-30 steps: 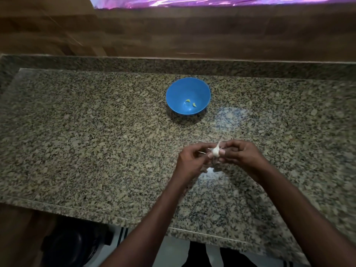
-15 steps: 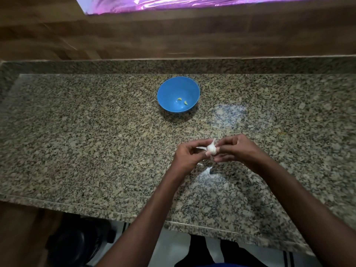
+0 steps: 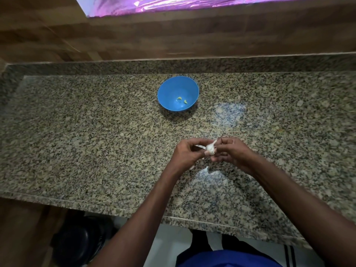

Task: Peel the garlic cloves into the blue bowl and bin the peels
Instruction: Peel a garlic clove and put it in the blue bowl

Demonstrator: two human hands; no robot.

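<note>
The granite bench point(image 3: 77, 143) runs wide, leaving room to work. The blue bowl point(image 3: 178, 93) sits toward the back, probably to stay clear of falling skin; two peeled cloves point(image 3: 182, 100) lie in it. Nearer the front edge, the left hand point(image 3: 185, 154) and right hand point(image 3: 231, 153) meet above the bench, each grip pinching the garlic point(image 3: 210, 149) from its own side, seemingly to strip the papery peel. No bin shows.

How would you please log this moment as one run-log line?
step: peeling | both hands grip garlic | bowl: two cloves | peels on counter
</note>
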